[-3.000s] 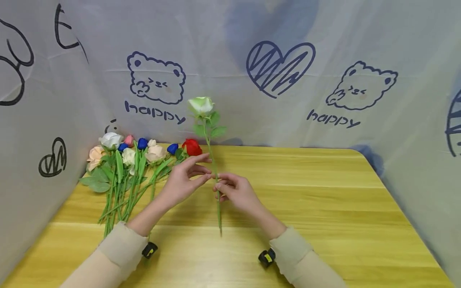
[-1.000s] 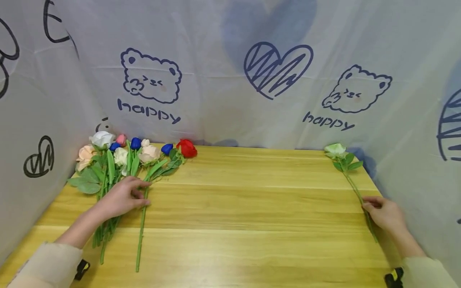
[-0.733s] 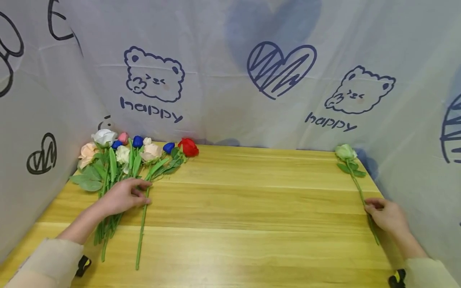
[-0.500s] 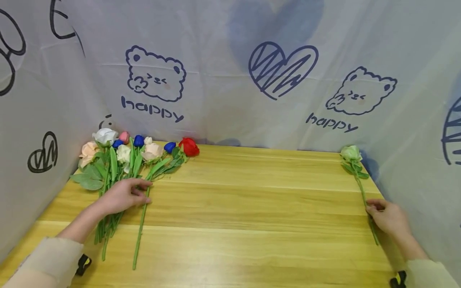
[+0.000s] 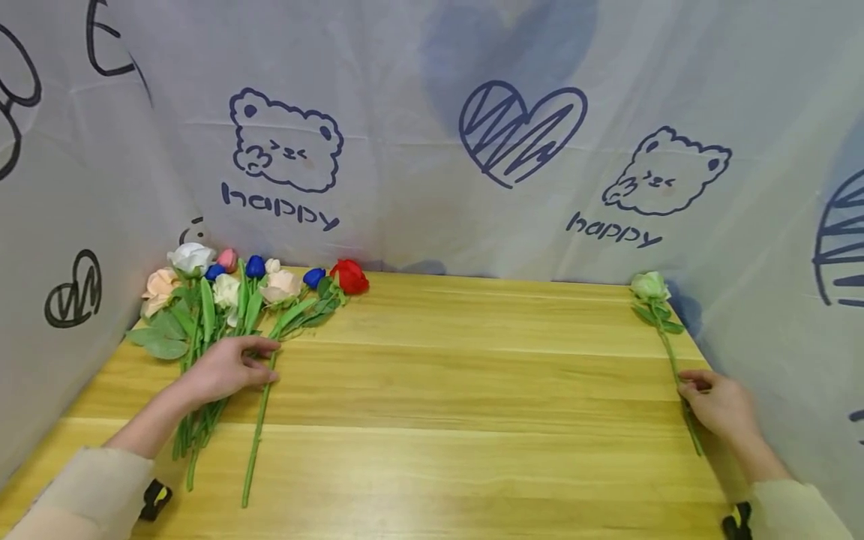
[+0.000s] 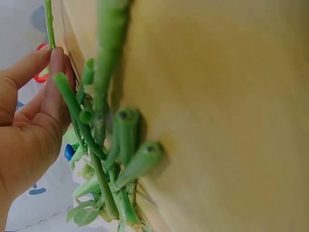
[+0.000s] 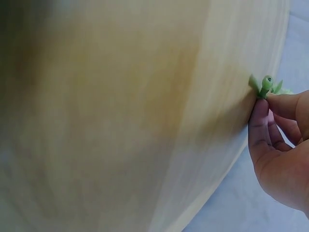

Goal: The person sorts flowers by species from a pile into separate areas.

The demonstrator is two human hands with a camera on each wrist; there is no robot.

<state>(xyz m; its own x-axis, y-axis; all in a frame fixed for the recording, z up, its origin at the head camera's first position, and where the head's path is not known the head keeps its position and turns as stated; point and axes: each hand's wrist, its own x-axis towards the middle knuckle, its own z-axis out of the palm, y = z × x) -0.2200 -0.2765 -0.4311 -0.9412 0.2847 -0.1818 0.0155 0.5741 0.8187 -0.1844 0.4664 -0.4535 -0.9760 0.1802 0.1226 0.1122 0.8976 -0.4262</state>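
Observation:
In the head view my right hand (image 5: 718, 405) pinches the stem of a pale green-white rose (image 5: 650, 286) near the table's right edge. Its bloom points to the back, with leaves just below it. The right wrist view shows thumb and forefinger on the stem end (image 7: 267, 82), close over the wood. On the left, my left hand (image 5: 226, 369) pinches a single green flower stem (image 5: 253, 450) between thumb and fingers. That stem runs up among leaves near a blue tulip (image 5: 314, 277) and a red rose (image 5: 349, 277); which bloom it bears I cannot tell.
Beside and under the left forearm lies a bunch of artificial flowers: a white rose (image 5: 192, 258), a peach rose (image 5: 160, 287), a cream rose (image 5: 280, 286) and more. Their cut stems (image 6: 128, 135) point toward the person. Printed cloth (image 5: 405, 180) walls the wooden table (image 5: 472, 390).
Both hands held the pale rose upright mid-table; the right hand has carried it to the right edge and lowered it. The left hand moved to the bunch, and its pinched stem's lower end swung slightly left.

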